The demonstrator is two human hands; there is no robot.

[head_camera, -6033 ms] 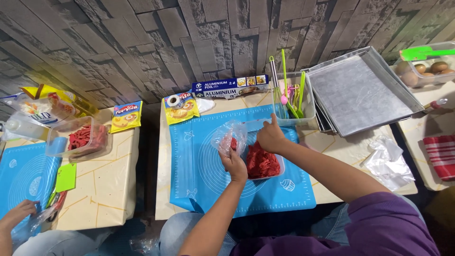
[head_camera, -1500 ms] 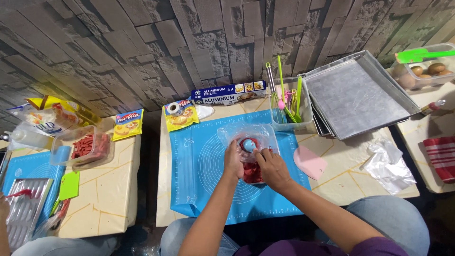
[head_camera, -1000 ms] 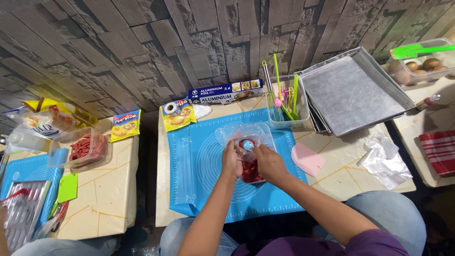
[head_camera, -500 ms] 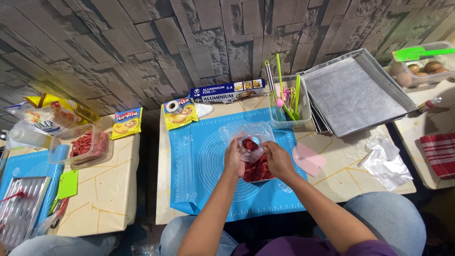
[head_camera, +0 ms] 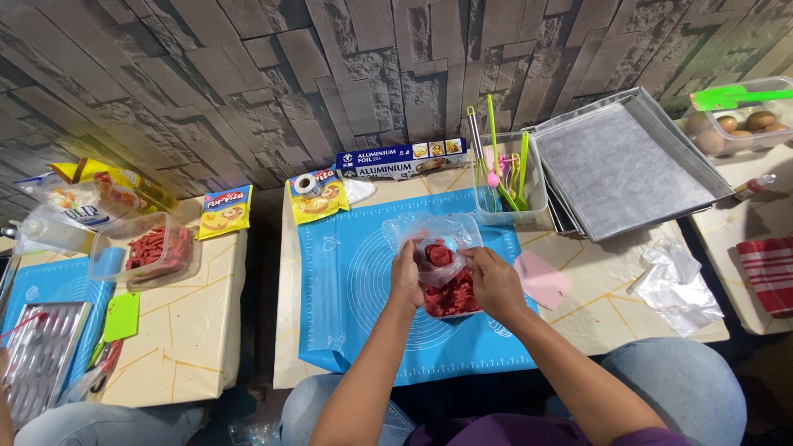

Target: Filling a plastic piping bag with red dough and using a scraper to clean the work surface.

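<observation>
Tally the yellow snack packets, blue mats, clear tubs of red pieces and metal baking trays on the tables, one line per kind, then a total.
Yellow snack packets: 2
Blue mats: 2
Clear tubs of red pieces: 2
Metal baking trays: 2
Total: 8

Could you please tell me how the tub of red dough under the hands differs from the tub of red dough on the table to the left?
The centre tub lies on the blue mat, partly hidden by the left hand and right hand, which hold a red lump in clear plastic. The left-table tub stands on the bare tabletop, untouched and in full view. Both are clear tubs holding red pieces.
</observation>
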